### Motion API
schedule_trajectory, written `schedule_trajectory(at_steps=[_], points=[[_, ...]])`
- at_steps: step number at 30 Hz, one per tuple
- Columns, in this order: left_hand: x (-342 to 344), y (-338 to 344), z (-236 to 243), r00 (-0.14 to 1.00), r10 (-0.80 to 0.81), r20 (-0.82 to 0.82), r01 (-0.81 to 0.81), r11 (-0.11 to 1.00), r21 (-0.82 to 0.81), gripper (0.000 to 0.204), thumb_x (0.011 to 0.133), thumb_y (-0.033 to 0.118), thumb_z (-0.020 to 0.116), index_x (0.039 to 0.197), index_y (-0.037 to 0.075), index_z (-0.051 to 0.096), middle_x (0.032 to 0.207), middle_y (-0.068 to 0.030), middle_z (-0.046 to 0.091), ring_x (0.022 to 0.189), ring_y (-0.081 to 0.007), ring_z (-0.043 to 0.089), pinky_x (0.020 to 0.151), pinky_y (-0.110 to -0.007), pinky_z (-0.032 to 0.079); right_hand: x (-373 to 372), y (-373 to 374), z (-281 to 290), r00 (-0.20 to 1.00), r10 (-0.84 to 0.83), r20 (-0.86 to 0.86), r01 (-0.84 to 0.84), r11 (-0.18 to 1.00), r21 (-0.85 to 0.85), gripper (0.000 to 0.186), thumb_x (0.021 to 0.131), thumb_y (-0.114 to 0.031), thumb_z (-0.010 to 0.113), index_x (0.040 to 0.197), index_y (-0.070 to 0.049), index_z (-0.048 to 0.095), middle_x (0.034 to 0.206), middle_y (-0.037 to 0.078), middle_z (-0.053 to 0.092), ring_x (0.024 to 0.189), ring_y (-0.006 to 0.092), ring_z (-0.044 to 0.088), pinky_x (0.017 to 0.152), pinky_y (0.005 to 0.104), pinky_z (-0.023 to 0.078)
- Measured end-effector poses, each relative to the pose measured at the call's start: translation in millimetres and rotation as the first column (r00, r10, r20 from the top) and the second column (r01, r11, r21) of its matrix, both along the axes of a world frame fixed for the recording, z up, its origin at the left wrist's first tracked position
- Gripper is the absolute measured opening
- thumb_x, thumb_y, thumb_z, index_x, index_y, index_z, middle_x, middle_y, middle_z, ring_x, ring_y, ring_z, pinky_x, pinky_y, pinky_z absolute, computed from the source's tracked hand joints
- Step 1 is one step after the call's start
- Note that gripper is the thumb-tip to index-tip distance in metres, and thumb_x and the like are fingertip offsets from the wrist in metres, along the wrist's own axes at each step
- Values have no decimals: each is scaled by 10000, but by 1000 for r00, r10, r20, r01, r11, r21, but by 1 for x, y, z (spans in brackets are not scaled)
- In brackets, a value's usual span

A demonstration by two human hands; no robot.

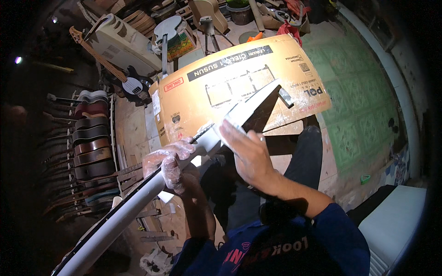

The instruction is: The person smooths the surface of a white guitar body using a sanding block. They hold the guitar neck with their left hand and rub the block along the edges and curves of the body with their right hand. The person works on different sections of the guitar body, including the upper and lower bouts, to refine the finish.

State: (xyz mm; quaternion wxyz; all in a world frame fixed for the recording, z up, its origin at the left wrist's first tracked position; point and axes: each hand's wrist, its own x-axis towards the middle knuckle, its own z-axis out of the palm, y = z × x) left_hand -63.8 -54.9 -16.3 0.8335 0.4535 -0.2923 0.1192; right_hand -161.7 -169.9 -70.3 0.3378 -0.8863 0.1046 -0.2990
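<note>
A long white guitar neck [152,189] with a dark fretboard edge runs diagonally from the lower left to a pointed white headstock [258,99]. My left hand [171,161], dusted with white powder, wraps round the neck from beneath, its thumb on the near side. Farther up, where the neck meets the headstock, my right hand [246,149] presses its fingers close together on the white surface. Something pale seems to lie under those fingers, but I cannot make it out. A flattened cardboard sheet [193,99], sprinkled with white dust, lies beneath the headstock.
Several guitar bodies [94,135] stand in a rack on the left. A bass guitar [131,85] leans by a pale cabinet [120,42]. Wooden guitar parts and a bucket [240,14] crowd the back. At right are a green floor area [352,101] and a pale seat [391,225].
</note>
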Motion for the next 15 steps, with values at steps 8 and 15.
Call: schedule_trajectory(at_steps=[8,15], points=[[1,-7,-3,999,-37,-4,37,999,-5,172,900,157,597,917,38,474,690,-130,577,679,-275,633,809,-526,547,-3,-3,-10,999,-4,45,3,1000,29,492,845,38,532,1312,-90,614,1364,88,606,701,206,522,716,363,396],[0,-2,-5,1000,-12,-21,12,1000,-23,166,913,145,592,912,28,475,699,-140,594,682,-280,642,811,-521,545,12,-6,-13,984,9,180,-19,998,52,479,854,37,536,1317,-65,606,1367,137,595,653,224,538,668,360,434]])
